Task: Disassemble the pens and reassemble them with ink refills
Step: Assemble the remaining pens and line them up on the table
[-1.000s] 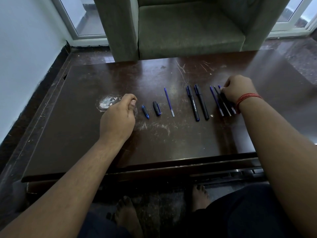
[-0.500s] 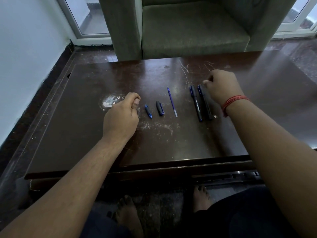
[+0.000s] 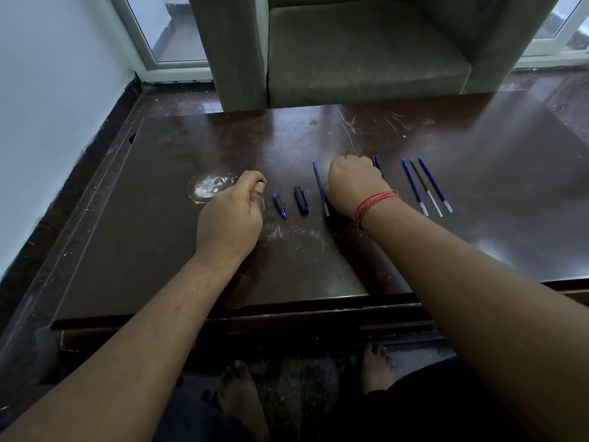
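Having slid leftward, curled right hand [image 3: 352, 186] now covers the pens [image 3: 377, 164]; its grasp can't be told

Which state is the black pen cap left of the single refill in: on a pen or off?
Off. The black cap lies alone on the table, between the blue tip piece and the single refill, touching neither.

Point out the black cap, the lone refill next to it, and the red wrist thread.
black cap [image 3: 301, 204], head view, middle of its body
lone refill [image 3: 319, 186], head view, mid-shaft, left of the right hand
red thread [image 3: 376, 201], head view, top of the band on the wrist
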Available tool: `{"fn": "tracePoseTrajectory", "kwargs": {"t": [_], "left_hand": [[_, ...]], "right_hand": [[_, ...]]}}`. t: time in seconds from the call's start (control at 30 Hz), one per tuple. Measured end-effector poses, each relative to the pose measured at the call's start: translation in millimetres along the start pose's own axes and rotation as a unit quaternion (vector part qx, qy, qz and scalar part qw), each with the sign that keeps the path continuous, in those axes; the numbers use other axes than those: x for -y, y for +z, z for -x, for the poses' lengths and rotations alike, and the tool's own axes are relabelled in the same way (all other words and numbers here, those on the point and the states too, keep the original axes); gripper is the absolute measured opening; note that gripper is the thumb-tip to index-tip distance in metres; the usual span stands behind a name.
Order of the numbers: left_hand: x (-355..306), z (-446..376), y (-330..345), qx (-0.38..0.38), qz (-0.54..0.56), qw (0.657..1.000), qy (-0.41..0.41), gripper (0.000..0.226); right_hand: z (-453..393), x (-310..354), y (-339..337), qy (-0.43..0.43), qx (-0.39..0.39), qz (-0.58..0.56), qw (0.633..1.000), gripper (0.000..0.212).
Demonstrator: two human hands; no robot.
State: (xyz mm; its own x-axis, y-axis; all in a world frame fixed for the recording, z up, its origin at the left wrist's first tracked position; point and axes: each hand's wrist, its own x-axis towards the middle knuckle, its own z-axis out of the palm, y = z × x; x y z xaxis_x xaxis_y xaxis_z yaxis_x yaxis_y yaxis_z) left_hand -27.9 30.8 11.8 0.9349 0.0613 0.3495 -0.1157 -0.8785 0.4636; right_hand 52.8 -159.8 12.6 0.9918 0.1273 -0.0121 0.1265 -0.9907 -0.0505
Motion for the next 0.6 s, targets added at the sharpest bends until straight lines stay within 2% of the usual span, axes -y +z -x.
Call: {"fn": "tracePoseTrajectory", "kwargs": {"t": [0.17,0.3,0.47,0.6], "left_hand": [[1,-1,-1,-0.002,0.005,1.000,-0.002,0.023],[0,0,0,-0.002,0.003,1.000,-0.003,0.023],[1,-1,0,-0.003,0.007,1.000,0.000,0.023],[2,-1,1,-0.004,0.008,1.000,0.001,0.023]], "right_hand": [[0,4,-2,0.010,0.012,-0.032,0.999,0.017],[4,9,-2,0.013,0.008,-0.082,0.996,0.034],[3,15,4,-0.014,-0.009,-0.036,0.999,0.019],[4,12,-3,-0.025,-0.004,-0.047,0.999,0.014]]}}
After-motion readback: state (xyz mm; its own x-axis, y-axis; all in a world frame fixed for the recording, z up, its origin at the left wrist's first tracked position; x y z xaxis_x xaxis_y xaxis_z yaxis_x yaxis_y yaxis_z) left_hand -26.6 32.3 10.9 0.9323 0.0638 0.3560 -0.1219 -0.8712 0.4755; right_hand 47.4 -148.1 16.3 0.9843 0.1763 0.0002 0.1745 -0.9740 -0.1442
